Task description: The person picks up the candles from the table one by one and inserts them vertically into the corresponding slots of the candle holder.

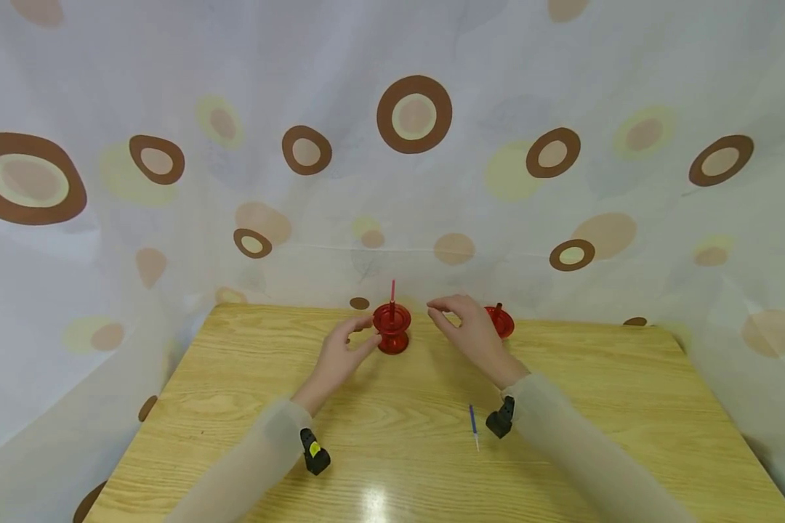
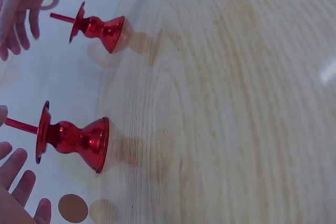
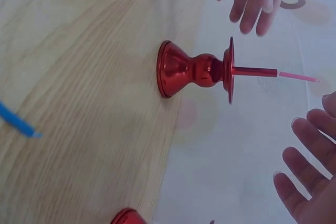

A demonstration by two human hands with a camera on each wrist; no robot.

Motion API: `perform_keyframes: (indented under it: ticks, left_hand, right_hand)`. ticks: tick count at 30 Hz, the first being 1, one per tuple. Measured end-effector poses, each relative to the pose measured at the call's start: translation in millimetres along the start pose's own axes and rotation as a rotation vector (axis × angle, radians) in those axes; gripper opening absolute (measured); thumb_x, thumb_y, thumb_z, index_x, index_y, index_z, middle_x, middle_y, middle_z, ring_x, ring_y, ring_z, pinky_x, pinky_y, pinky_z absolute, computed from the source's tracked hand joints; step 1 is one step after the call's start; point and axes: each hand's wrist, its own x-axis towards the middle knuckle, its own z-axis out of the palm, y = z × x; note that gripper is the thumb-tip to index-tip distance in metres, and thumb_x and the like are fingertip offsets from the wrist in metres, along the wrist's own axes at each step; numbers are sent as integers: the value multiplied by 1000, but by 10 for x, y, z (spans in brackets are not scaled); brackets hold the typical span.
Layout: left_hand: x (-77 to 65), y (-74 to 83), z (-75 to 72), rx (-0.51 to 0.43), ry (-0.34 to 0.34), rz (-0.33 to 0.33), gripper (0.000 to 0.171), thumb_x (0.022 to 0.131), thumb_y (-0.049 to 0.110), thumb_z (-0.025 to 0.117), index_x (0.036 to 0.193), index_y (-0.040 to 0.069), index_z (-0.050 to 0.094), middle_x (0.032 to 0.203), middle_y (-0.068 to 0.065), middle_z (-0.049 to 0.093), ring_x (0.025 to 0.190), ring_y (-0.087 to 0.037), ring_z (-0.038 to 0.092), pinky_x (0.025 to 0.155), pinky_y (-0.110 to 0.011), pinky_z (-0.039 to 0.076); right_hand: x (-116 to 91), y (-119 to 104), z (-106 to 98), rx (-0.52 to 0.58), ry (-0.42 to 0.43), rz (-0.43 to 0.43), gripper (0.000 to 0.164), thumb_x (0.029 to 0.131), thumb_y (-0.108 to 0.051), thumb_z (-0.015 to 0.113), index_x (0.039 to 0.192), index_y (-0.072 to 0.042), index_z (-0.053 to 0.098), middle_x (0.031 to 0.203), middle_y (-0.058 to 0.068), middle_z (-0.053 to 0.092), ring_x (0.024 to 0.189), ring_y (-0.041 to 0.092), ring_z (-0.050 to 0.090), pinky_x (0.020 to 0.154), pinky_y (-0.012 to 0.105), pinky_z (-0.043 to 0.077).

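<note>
A red metallic candle holder [image 1: 394, 341] stands upright on the table, a thin pink candle [image 3: 296, 76] rising from its central tube. Just left of this holder is my left hand [image 1: 341, 354], thumb and fingers parted around the side of its dish; in the left wrist view they are spread and grip nothing. My right hand [image 1: 469, 328] hovers to its right, thumb and index apart near the pink candle's tip in the right wrist view. Behind that hand, a second red candle holder [image 1: 505, 324] is partly covered in the head view; its tube [image 2: 62, 18] has no candle showing.
Nearer to me on the wooden table [image 1: 392, 421], a slim blue candle [image 1: 473, 420] with a pale tip lies by the right wrist. A white sheet with brown and yellow spots [image 1: 340, 196] hangs behind the table's back edge and along the sides.
</note>
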Motion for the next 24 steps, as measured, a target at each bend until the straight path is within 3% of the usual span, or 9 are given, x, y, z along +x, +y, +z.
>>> perform_keyframes:
  ticks: [12,24]
  left_hand:
    - [-233,118,60,49,-46,5,44,99,24,74,138,2,66,136,-14,67,133,-36,55,115,-59,38]
    - [-445,222,146,69,-119,-12,41,100,27,72,135,8,69,137,-9,67,134,-35,53,113,-59,40]
  right_hand:
    - [-335,130,-184,-40,66,-71,23,100,-15,72,121,-6,76,119,10,75,112,32,66,93,52,55]
    - [-678,241,-361,-63,78,-57,22,98,-12,74,119,-8,77,115,8,74,104,29,63,84,52,55]
